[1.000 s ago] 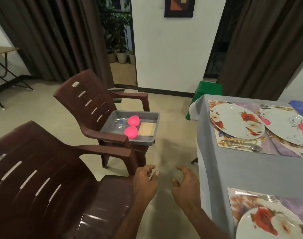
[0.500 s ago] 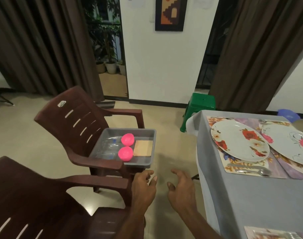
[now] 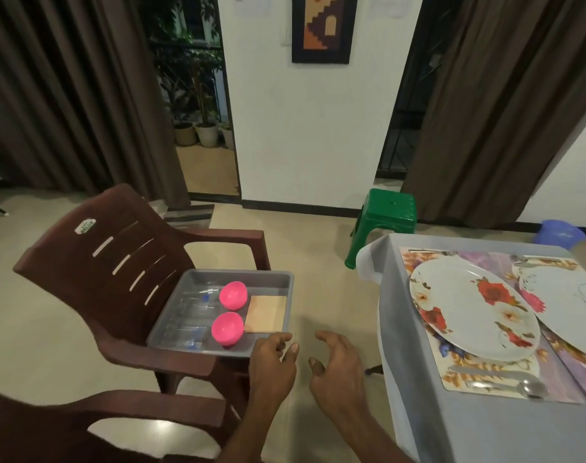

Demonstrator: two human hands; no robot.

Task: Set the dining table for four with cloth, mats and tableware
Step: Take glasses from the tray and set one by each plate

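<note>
- Tableware still to fetch: 2 pink bowls, near one [image 3: 227, 329] and far one [image 3: 233, 295], lying in a grey tray [image 3: 278, 277] on the seat of a brown plastic chair [image 3: 111, 262], beside the dining table.
- Near ground: left hand [image 3: 273, 369] and right hand [image 3: 335, 365], side by side and a little apart, both empty, fingers loosely curled and spread. The left fingertips are at the tray's near right corner; contact cannot be confirmed.
- Near right: table under a grey cloth [image 3: 468, 429]. 1 floral mat [image 3: 451, 372] lies on it with a flowered plate [image 3: 472, 309] on top and a spoon [image 3: 508, 387] along the mat's near edge.
- Tray contents, further: a stack of tan napkins or cards [image 3: 266, 312] just beside the bowls, and clear items [image 3: 191, 315] on the left, too faint to name with certainty.
- Far right: a 2nd plate [image 3: 565, 302] on a 2nd mat, partly cut off by the frame edge.
- Background: green stool [image 3: 385, 218] past the table corner, brown curtains [image 3: 67, 95], a wall picture [image 3: 321, 26].
- Step in hand, as judged: cloth, mats, plates and cutlery appear placed at the 2 settings in view; the hands are reaching for the tray's remaining pieces.
- Next move calls for: closing on a bowl, or on the tray rim with both hands, then carrying it level to the table without upsetting the loose bowls.
</note>
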